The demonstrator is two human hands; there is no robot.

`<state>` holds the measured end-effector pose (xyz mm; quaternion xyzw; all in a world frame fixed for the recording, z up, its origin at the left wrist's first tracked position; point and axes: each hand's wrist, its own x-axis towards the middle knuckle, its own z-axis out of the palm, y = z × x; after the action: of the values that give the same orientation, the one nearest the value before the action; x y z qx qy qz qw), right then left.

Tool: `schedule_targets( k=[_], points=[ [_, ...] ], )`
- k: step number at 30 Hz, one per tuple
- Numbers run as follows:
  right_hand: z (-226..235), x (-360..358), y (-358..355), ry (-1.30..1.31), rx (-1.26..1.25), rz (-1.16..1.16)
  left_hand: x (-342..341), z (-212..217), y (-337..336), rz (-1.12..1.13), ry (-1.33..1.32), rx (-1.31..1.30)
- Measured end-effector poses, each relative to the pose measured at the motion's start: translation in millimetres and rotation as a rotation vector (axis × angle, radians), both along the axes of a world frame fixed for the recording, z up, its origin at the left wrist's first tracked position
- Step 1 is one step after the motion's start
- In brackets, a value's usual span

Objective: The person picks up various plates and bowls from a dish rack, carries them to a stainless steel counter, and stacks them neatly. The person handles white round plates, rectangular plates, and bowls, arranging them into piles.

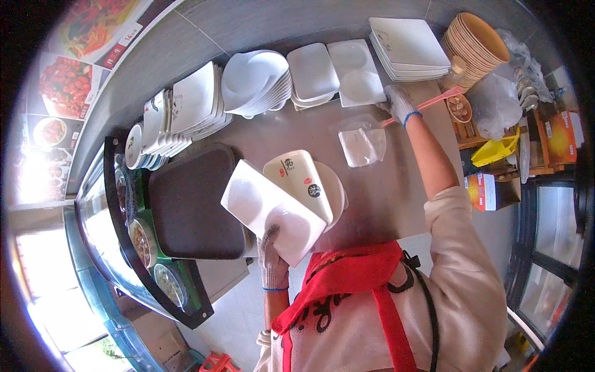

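Note:
My left hand (273, 260), in a grey knit glove, grips a white two-compartment dish (260, 201) by its near edge, thumb on top. The dish is tilted over a cream oblong plate (296, 173) with dark and red markings and a round-edged white plate (336, 192). My gloved right hand (400, 104) reaches to the far right of the counter, beside another white two-compartment dish (358, 77). Its fingers are partly hidden. A pink handle (434, 101) passes at this hand; whether it is held is unclear. Near its end lies a clear plastic bag with white contents (359, 146).
Along the wall stand stacked white plates (257, 80), square plates (409, 49) and tan bowls (474, 46). A dark tray (195, 198) lies left, beside a glass case (133, 229) with food dishes. Right are a yellow scoop (496, 149) and cartons (480, 191).

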<state>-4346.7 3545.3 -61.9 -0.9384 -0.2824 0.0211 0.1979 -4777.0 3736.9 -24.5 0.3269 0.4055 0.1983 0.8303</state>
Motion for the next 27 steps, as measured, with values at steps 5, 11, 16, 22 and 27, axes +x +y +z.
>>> schedule_targets(
  k=[5, 11, 16, 22, 27],
  points=[
    [-155, 91, -2, 0.521, 0.684, -0.328, 6, 6, 1, -0.012, 0.027, -0.028],
    [-136, 81, 17, 0.468, 0.467, -0.449, 5, 17, -5, -0.011, 0.000, 0.002],
    [-136, 81, 3, 0.270, 0.381, -0.335, 2, 5, 0, -0.034, 0.025, 0.010],
    [-42, 7, 3, -0.003, 0.168, -0.563, 6, 9, 0, -0.060, -0.033, 0.023],
    [-48, -67, -28, 0.367, 0.958, -0.381, 23, 5, 1, -0.148, -0.008, 0.038]
  ],
)
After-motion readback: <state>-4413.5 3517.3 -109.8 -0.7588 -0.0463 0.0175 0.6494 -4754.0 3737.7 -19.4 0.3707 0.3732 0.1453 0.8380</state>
